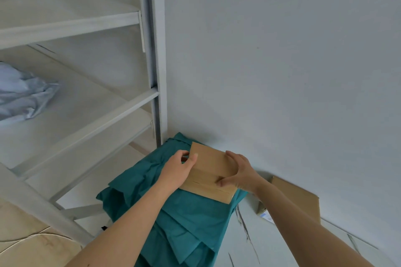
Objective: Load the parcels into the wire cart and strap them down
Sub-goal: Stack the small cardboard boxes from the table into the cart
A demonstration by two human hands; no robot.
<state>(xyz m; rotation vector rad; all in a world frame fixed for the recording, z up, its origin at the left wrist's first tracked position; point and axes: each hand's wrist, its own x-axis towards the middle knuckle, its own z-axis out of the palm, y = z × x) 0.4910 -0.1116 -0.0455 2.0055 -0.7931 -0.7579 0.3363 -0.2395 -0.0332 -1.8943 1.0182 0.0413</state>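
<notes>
A brown cardboard parcel [211, 166] lies on top of a surface draped in teal cloth [186, 212], close to the white wall. My left hand [178, 171] grips its left edge, thumb on top. My right hand [238, 173] holds its right side, fingers curled over the far edge and thumb on the near face. A second, thinner box appears to sit under the parcel. No wire cart or strap is in view.
A white metal shelving rack [155, 50] stands to the left, with a crumpled grey plastic bag [23, 93] on one shelf. Another cardboard box [297, 197] leans at the foot of the wall on the right. The floor is pale marble-patterned tile [260, 245].
</notes>
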